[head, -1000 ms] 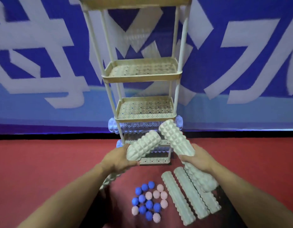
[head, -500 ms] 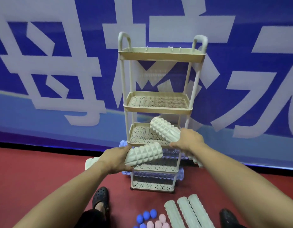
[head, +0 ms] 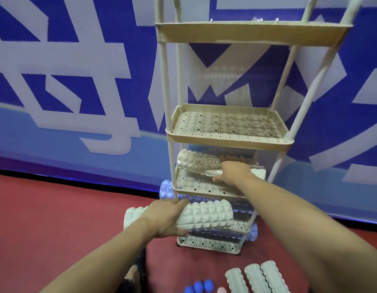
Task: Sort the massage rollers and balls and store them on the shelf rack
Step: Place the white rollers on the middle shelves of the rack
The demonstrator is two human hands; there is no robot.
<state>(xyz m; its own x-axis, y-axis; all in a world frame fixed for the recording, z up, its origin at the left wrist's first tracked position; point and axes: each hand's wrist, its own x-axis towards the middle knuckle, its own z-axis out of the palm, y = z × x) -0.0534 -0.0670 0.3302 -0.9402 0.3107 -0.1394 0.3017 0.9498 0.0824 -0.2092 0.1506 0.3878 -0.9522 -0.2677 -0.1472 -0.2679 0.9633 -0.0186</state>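
A tall beige shelf rack with perforated trays stands against the blue wall. My right hand grips a white knobbly roller lying across the third tray from the top. My left hand holds a second white ridged roller level in front of the rack, below that tray. Pale blue rollers lie on the two lowest trays, their ends sticking out. On the red floor lie three white wavy rollers and some blue balls with a pink ball.
The top tray and second tray hold nothing I can see. A dark shoe shows by my left forearm. A blue banner wall with large white shapes runs behind the rack, above the red floor.
My right hand moved its roller forward into the third tray and laid it across. My view came closer to the rack. My left hand kept its roller in front of the rack.
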